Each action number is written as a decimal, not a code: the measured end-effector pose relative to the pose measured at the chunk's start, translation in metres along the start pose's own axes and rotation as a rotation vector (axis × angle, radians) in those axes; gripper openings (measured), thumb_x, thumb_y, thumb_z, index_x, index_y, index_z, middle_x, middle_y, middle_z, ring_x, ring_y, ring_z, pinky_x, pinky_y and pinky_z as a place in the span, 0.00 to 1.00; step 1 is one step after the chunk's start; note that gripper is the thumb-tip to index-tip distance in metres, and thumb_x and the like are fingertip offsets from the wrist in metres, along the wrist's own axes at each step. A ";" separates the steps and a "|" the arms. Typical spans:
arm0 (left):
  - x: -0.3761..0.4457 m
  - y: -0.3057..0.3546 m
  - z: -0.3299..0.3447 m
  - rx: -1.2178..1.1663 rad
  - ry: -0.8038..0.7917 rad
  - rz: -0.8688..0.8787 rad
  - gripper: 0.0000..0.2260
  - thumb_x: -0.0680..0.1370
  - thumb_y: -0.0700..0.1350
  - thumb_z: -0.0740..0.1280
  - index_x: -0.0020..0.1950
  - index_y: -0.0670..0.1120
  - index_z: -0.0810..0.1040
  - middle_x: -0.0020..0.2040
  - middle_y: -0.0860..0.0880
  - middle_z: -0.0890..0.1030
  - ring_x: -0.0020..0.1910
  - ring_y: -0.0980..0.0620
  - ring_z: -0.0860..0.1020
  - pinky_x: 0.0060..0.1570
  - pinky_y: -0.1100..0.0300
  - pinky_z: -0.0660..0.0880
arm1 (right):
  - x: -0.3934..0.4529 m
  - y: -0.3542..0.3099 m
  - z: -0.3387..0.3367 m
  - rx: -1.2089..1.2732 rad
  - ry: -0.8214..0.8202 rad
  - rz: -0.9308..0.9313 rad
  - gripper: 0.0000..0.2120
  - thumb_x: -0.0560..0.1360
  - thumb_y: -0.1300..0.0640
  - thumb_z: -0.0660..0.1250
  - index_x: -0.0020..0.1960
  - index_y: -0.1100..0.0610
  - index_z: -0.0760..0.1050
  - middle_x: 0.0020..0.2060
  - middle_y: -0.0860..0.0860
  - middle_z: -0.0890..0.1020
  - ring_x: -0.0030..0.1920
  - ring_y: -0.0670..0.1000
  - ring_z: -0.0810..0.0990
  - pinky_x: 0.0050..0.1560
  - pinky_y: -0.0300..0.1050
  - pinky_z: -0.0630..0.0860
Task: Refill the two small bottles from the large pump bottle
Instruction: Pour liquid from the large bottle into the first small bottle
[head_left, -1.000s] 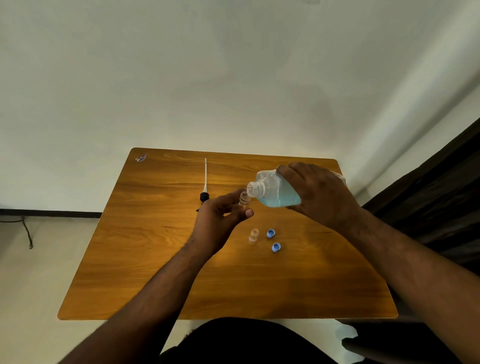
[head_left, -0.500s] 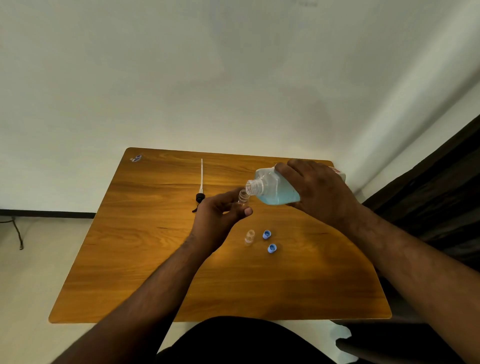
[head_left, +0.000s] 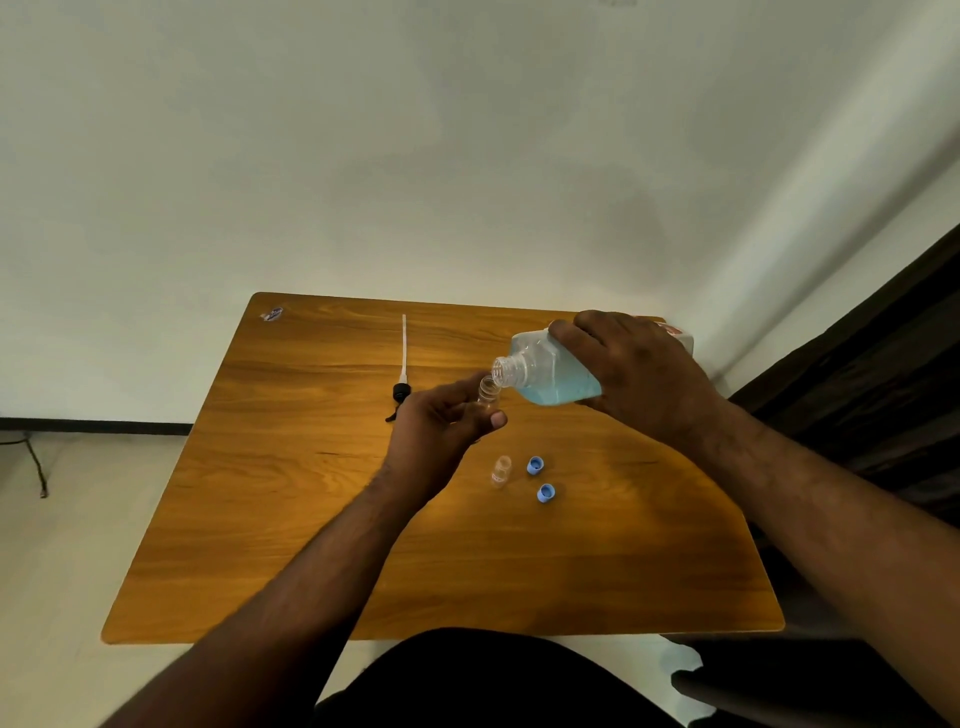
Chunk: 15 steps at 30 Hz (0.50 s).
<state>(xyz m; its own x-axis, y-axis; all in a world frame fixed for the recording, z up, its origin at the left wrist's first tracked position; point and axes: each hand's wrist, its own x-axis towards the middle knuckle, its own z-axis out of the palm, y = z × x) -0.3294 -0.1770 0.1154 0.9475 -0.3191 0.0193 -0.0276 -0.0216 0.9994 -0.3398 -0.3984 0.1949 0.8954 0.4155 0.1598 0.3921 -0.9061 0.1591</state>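
My right hand grips the large clear bottle, which holds blue liquid and lies tilted on its side with its open neck pointing left. My left hand holds a small clear bottle upright, its mouth just under the large bottle's neck. A second small clear bottle stands uncapped on the wooden table, with two blue caps to its right. The pump head with its long white tube lies on the table further back.
A small wrapper or sticker lies at the table's far left corner. A dark piece of furniture stands to the right of the table. A pale wall rises behind the table's far edge.
Both hands keep their grips and their pose. The large bottle's neck stays at the small bottle's mouth; the view has shifted slightly.
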 end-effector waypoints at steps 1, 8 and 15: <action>0.000 0.000 0.000 0.002 -0.001 0.006 0.21 0.73 0.38 0.73 0.65 0.46 0.77 0.51 0.53 0.85 0.51 0.56 0.83 0.46 0.60 0.81 | 0.000 0.000 0.000 -0.001 -0.001 -0.001 0.34 0.64 0.55 0.78 0.66 0.59 0.69 0.57 0.60 0.78 0.54 0.60 0.79 0.51 0.59 0.79; -0.001 0.001 0.000 -0.007 -0.005 0.020 0.21 0.73 0.37 0.73 0.65 0.49 0.77 0.48 0.48 0.86 0.48 0.54 0.83 0.43 0.63 0.80 | 0.001 0.001 0.001 -0.003 -0.003 -0.011 0.35 0.63 0.56 0.79 0.66 0.59 0.69 0.57 0.60 0.78 0.54 0.60 0.79 0.50 0.59 0.79; -0.003 -0.001 0.000 -0.034 -0.005 0.003 0.21 0.73 0.37 0.73 0.65 0.48 0.77 0.49 0.52 0.85 0.48 0.55 0.83 0.42 0.64 0.80 | 0.001 0.002 0.002 -0.018 -0.007 -0.037 0.36 0.63 0.55 0.79 0.66 0.56 0.66 0.56 0.60 0.78 0.54 0.60 0.78 0.50 0.59 0.79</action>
<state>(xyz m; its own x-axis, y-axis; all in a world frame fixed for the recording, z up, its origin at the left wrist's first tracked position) -0.3321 -0.1766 0.1140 0.9459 -0.3236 0.0218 -0.0191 0.0114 0.9998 -0.3372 -0.4003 0.1932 0.8819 0.4479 0.1471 0.4210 -0.8886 0.1820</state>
